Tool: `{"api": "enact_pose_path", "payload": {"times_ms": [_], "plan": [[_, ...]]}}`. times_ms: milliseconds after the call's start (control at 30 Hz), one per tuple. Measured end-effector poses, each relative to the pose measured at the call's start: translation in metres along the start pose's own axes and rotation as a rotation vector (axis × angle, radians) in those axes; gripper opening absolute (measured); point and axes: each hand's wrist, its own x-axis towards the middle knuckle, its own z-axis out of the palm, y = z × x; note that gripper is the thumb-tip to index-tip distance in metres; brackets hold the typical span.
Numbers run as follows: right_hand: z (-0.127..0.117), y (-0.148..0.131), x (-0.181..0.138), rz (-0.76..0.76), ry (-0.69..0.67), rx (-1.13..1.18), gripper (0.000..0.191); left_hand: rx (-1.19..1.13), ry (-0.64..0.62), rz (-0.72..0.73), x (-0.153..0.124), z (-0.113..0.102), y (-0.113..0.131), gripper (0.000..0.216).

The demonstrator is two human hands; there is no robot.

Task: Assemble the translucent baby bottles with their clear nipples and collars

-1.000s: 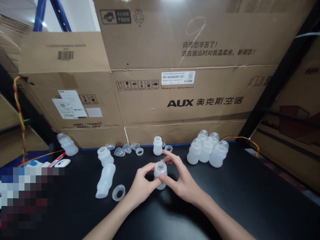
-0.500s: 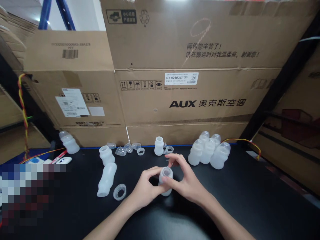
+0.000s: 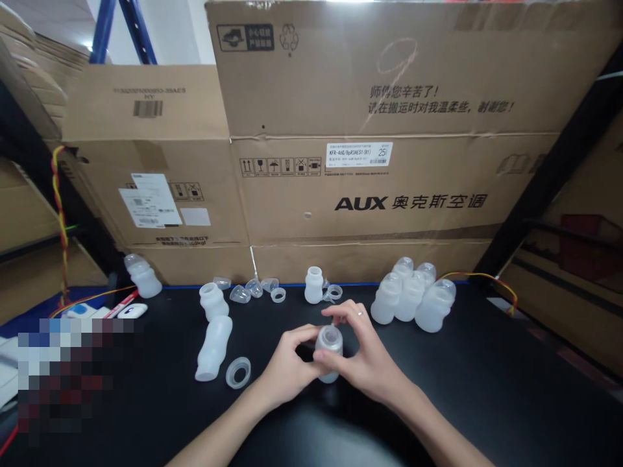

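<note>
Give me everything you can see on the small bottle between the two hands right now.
The small bottle is translucent, milky white, apparently soft plastic or silicone, with a rounded, waisted body. It stands roughly upright over the black table, top tipped slightly toward the camera. A clear nipple-like piece sits at its mouth. The left hand grips its left side, the right hand its right, with right fingers curled over the top. Whether its base touches the table is hidden.
</note>
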Motion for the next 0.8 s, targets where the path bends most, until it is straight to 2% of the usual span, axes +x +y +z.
{"api": "enact_pose_path", "payload": {"times_ms": [67, 133, 200, 267, 300, 433, 600, 733, 800], "plan": [[-0.001, -0.001, 0.001, 0.004, -0.096, 0.135, 0.061, -0.002, -0.001, 0.002, 0.000, 0.000, 0.000, 0.039], [-0.002, -0.002, 0.001, 0.039, -0.156, 0.246, 0.052, -0.002, 0.025, -0.027, 0.000, 0.000, 0.001, 0.038], [-0.001, -0.003, 0.002, 0.037, -0.076, 0.147, 0.043, -0.009, 0.025, -0.041, 0.000, -0.001, 0.003, 0.039], [-0.002, -0.003, 0.003, 0.020, -0.005, 0.039, 0.044, -0.002, 0.010, -0.026, -0.001, -0.001, 0.005, 0.041], [-0.003, -0.004, 0.003, 0.008, -0.021, 0.050, 0.047, 0.001, 0.004, -0.019, -0.001, -0.001, 0.005, 0.044], [-0.010, -0.002, 0.004, 0.042, -0.201, 0.236, 0.046, -0.014, 0.015, -0.034, -0.001, -0.001, 0.006, 0.046], [-0.003, 0.001, 0.001, 0.057, -0.059, 0.020, 0.047, -0.026, 0.046, -0.036, 0.000, 0.001, 0.000, 0.052], [0.009, -0.002, -0.002, 0.002, 0.004, -0.082, 0.053, 0.048, 0.187, 0.037, 0.002, 0.003, -0.011, 0.059], [0.013, -0.002, -0.001, -0.021, 0.041, -0.095, 0.056, 0.057, 0.235, 0.048, 0.004, 0.004, -0.015, 0.056]]}}
